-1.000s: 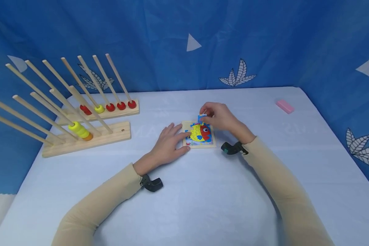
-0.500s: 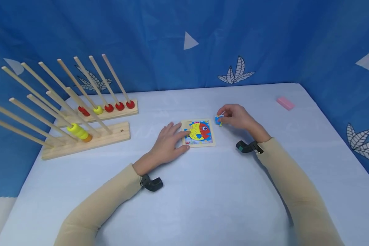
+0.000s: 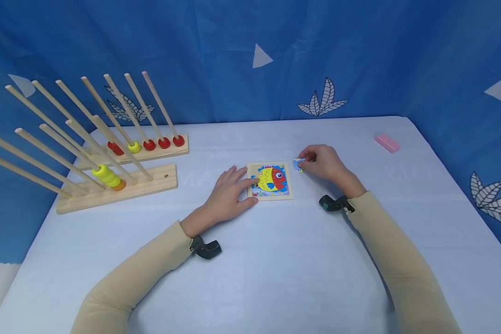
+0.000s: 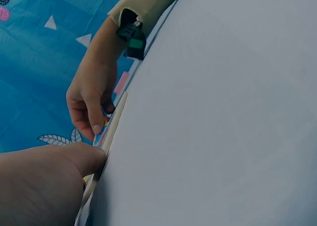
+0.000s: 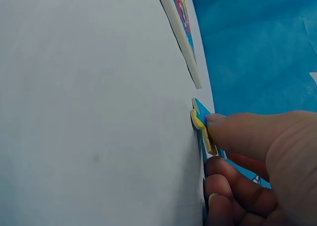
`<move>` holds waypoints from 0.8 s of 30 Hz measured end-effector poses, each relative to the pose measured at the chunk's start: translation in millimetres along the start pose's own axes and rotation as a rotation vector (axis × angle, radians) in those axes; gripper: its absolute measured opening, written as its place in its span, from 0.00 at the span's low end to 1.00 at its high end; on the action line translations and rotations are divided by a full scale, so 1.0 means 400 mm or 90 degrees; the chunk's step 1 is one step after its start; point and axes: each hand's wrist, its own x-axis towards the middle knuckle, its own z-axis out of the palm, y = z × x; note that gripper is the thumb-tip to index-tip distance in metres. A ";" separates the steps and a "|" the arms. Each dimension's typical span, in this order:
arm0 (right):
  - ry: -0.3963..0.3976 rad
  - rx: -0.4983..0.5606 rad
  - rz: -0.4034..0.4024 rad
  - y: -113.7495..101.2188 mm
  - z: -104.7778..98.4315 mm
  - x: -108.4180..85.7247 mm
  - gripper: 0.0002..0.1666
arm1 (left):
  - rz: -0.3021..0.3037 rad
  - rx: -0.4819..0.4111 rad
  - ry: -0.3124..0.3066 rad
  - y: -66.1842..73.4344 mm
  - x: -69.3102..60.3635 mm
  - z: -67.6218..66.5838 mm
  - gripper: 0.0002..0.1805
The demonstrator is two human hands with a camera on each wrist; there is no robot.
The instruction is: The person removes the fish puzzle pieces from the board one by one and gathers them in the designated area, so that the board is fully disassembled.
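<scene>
A square wooden jigsaw puzzle with a red and yellow fish lies flat on the table in the head view. Bare wood shows at its upper left. My left hand rests at the puzzle's left side with fingers spread, the index finger reaching over the picture and the thumb at the lower left corner. To the right of the board, my right hand pinches a small blue puzzle piece with a yellow bit. In the right wrist view the thumb presses on the piece, low over or on the white cloth.
Two wooden peg stands stand at the left: the near one with yellow and orange beads, the far one with red and yellow beads. A pink block lies at the back right. Blue curtain hangs behind the table.
My right hand has moved right, off the puzzle board, carrying the blue piece to the board's right side, then stayed nearly still. The left hand has stayed put.
</scene>
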 end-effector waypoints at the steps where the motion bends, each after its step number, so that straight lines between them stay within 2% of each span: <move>1: 0.002 0.000 -0.002 0.002 0.001 0.001 0.15 | 0.000 0.000 0.000 0.000 0.000 0.000 0.30; 15: 0.020 -0.020 -0.026 0.009 0.010 0.002 0.15 | -0.001 0.008 0.003 -0.001 -0.002 0.004 0.30; 24: -0.018 -0.014 -0.008 -0.017 -0.021 0.005 0.17 | -0.001 0.009 -0.001 -0.003 -0.002 0.003 0.31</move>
